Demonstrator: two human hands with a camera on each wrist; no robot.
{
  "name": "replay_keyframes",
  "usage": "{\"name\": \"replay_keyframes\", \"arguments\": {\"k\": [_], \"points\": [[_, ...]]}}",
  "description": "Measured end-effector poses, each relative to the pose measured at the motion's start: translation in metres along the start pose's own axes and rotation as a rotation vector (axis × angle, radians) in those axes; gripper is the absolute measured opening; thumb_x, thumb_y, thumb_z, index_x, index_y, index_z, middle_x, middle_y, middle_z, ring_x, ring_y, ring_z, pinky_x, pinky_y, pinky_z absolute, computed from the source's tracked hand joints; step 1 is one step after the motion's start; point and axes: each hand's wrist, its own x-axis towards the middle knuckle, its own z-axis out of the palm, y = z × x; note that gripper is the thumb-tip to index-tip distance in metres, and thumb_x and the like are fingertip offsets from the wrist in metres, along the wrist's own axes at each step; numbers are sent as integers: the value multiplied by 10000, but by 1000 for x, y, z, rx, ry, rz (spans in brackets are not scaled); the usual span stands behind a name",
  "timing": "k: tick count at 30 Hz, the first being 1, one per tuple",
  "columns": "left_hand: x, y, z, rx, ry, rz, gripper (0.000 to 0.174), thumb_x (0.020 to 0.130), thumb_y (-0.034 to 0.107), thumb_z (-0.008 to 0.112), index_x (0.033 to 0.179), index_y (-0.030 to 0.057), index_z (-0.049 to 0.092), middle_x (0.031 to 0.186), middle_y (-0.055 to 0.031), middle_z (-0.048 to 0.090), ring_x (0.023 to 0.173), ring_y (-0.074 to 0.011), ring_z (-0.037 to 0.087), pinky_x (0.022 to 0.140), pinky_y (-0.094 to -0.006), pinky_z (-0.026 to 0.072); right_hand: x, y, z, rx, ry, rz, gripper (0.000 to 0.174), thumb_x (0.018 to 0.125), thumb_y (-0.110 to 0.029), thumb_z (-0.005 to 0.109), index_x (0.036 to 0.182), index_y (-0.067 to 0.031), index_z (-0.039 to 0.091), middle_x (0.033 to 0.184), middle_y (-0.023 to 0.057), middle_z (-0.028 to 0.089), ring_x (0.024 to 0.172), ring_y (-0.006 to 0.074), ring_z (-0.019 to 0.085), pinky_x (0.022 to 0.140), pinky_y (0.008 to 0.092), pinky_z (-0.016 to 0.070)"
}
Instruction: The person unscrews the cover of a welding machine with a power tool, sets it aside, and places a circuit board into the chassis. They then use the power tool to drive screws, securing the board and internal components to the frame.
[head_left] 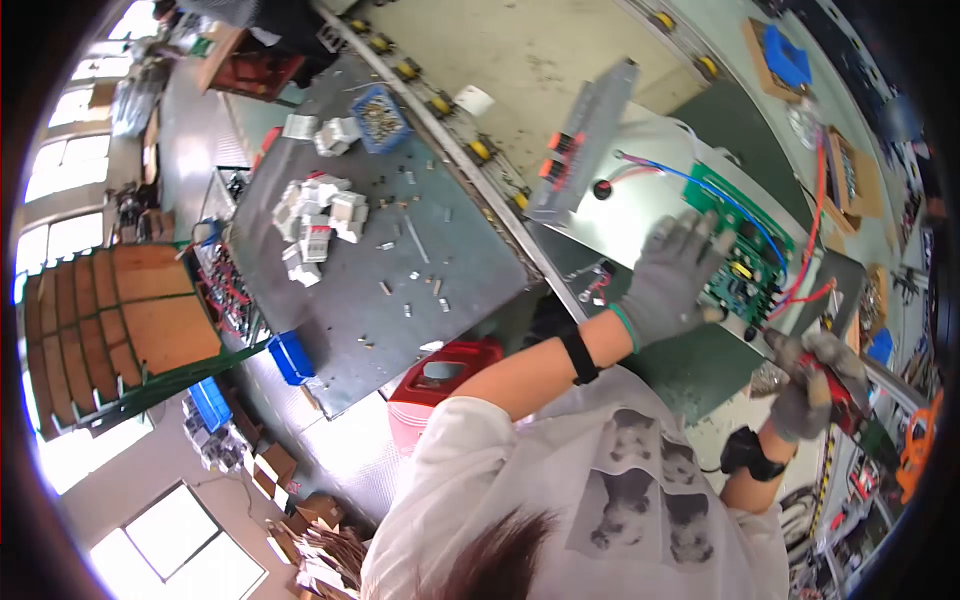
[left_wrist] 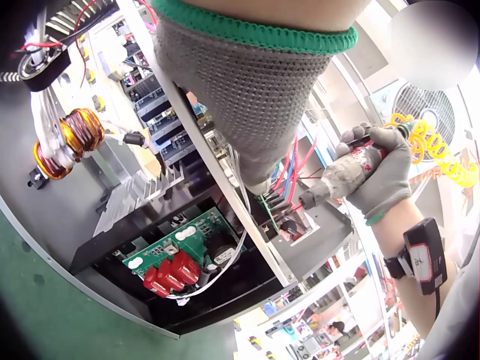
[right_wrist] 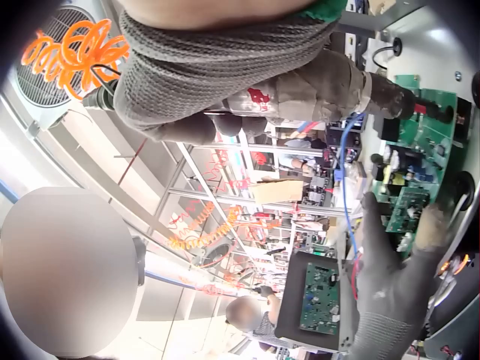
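My gloved left hand (head_left: 675,270) lies with spread fingers at the edge of a green circuit board (head_left: 752,215), which is mounted on a white metal chassis (head_left: 600,225). In the right wrist view the left thumb and a finger (right_wrist: 375,232) reach along the board's components. My right hand (head_left: 820,385), also gloved, grips a power screwdriver (right_wrist: 322,90) around its red and grey body. The screwdriver's tip overlaps the board's corner in that view. A blue wire (head_left: 735,200) and red wires (head_left: 805,295) run over the board.
A dark worktable (head_left: 340,330) on the left carries white blocks (head_left: 315,225), loose small parts and a blue bin (head_left: 378,118). A grey finned heat sink (head_left: 590,140) stands at the chassis edge. Below are wound coils (left_wrist: 82,131) and a board with red components (left_wrist: 180,270).
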Motion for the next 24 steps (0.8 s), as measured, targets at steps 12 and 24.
{"name": "replay_keyframes", "arguments": {"k": [12,24], "points": [[-183,-203,-65,89,1036,-818,129,826,23,547,949,26,584,859,-94,603,768,-168,570,697,-289,465,-9,-36,15,116,100,157,353,680,-116,625,981,-33,461,833,81,453,734,219,446,695,354,403],[-302,-293,-121,-243,1340,-1137,142,845,66,634,979,40,672,733,-2,604,580,-34,461,512,-195,385,-7,-18,39,118,9,322,387,702,-128,615,1035,-46,437,867,87,446,835,242,477,695,393,459]]}}
